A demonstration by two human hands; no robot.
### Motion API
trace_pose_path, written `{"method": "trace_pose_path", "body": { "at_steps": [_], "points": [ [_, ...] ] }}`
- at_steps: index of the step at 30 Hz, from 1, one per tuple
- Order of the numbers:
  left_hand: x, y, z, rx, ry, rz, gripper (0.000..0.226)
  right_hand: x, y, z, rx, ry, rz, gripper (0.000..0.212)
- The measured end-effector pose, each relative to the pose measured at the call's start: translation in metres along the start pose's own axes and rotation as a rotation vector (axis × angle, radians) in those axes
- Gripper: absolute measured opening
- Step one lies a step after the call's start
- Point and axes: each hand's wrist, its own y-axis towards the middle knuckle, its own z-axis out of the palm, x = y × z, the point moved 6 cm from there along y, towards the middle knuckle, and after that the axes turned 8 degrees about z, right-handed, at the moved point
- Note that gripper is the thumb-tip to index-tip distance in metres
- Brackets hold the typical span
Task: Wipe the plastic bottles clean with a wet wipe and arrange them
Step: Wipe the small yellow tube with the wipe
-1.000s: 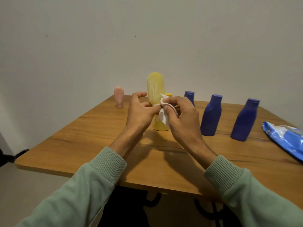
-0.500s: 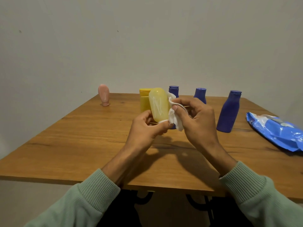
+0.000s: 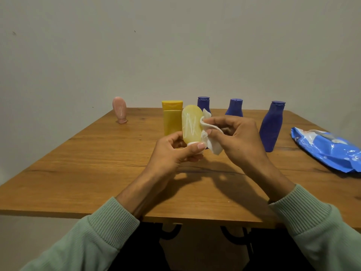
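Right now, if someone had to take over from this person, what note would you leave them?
Left hand: grips the pale bottle by its cap end, above the table.
Right hand: pinches the wipe against that bottle's right side.
Standing on the table: yellow tube, three blue bottles, pink bottle at far left; wipes pack lies at right.
Done: pale bottle being wiped; which others are clean cannot be told.
Left: finish it, set it down, wipe any unwiped ones, arrange all.

Wooden table (image 3: 97,173). Upright along far side, left to right: pink bottle (image 3: 119,110), well apart; yellow bottle (image 3: 172,118); left blue bottle (image 3: 203,103); middle blue bottle (image 3: 234,108); right blue bottle (image 3: 271,128), nearer. At right edge: blue wet-wipe pack (image 3: 328,151), lying flat.
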Motion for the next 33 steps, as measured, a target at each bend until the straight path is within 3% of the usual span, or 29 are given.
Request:
{"method": "trace_pose_path", "body": {
  "at_steps": [4,8,16,22,28,33],
  "points": [
    [-0.001,-0.002,0.001,0.037,-0.004,0.002,0.045,0.008,0.002,0.001,0.101,-0.15,-0.081,0.025],
    [-0.002,-0.003,0.004,0.05,0.03,0.014,0.049,0.013,0.002,-0.003,0.036,-0.183,-0.148,0.023],
    [0.001,-0.006,0.006,0.052,-0.069,-0.043,0.044,0.019,0.004,-0.007,0.253,-0.208,-0.051,0.021],
    [0.001,-0.007,0.009,0.078,-0.065,-0.043,0.04,0.013,0.005,-0.017,0.023,-0.13,0.017,0.016],
    [-0.003,-0.004,0.003,0.02,0.008,0.041,0.055,0.009,0.005,-0.011,0.258,-0.107,0.111,0.005],
    [-0.004,-0.005,0.002,0.016,0.087,0.083,0.054,0.013,0.002,-0.008,0.316,-0.135,0.048,0.011]
  ]
}}
